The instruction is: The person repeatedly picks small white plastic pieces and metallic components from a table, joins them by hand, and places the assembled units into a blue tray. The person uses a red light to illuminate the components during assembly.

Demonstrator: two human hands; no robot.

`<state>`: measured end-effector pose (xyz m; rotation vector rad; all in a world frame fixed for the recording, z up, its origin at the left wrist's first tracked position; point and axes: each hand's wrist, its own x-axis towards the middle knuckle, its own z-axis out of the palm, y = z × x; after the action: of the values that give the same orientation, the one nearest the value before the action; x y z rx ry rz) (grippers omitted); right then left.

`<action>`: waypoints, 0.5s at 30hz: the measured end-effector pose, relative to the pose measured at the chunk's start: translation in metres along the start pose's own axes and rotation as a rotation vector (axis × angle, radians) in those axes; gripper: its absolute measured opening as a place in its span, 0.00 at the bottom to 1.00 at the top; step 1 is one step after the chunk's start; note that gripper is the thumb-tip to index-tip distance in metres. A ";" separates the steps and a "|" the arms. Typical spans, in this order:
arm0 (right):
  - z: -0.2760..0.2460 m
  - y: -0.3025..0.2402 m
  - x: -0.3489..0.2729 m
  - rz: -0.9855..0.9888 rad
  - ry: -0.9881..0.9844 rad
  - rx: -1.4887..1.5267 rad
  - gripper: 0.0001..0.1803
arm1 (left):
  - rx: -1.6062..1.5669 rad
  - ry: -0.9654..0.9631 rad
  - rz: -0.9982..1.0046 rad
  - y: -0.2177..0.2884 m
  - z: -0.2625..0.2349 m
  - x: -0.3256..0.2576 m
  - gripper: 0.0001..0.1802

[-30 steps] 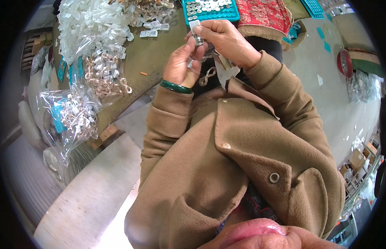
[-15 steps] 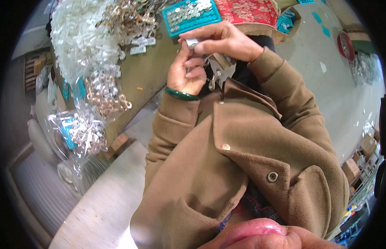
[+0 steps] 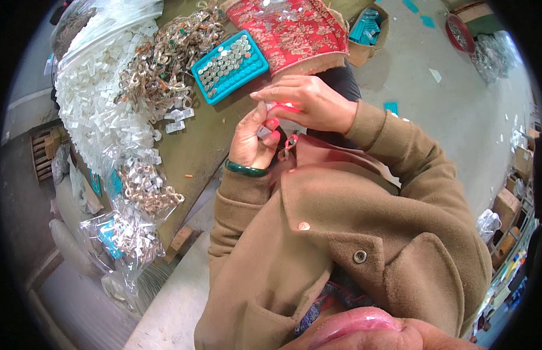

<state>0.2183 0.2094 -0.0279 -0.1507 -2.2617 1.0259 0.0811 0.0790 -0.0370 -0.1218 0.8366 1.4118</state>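
- Your left hand (image 3: 251,140) is closed on a small white plastic piece (image 3: 263,132), which shows between its curled fingers. Your right hand (image 3: 323,105) bends over the left fingertips, its own fingers lit by a red glow; you cannot tell from this view what it grips.
- The olive tabletop (image 3: 189,151) spreads ahead and to the left of your hands.
- A big heap of clear and whitish plastic pieces (image 3: 99,87) covers its left part.
- A red floral cloth (image 3: 288,29) lies ahead of your right hand.
- A tangled heap of brownish cord loops (image 3: 166,64) sits between the plastic heap and the tray.
- The teal tray (image 3: 240,77) rests at an angle just ahead of your left hand, near the cloth.
- A clear bag (image 3: 137,236) of white pieces and cords is at the tabletop's near left edge.
- A dark green bangle (image 3: 246,169) circles your left wrist.
- A thin looped cord (image 3: 289,146) hangs just below your hands.
- Silver discs (image 3: 224,64) fill part of the tray.
- A tiny orange stick (image 3: 188,175) lies near the tabletop's edge.
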 end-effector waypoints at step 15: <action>-0.029 0.089 0.063 0.338 0.093 -0.576 0.11 | 0.394 0.035 0.267 0.012 0.019 0.006 0.16</action>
<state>0.1723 0.3108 -0.0448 -0.8268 -2.4332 0.4757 0.0778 0.0966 -0.0219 0.2759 1.1769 1.4650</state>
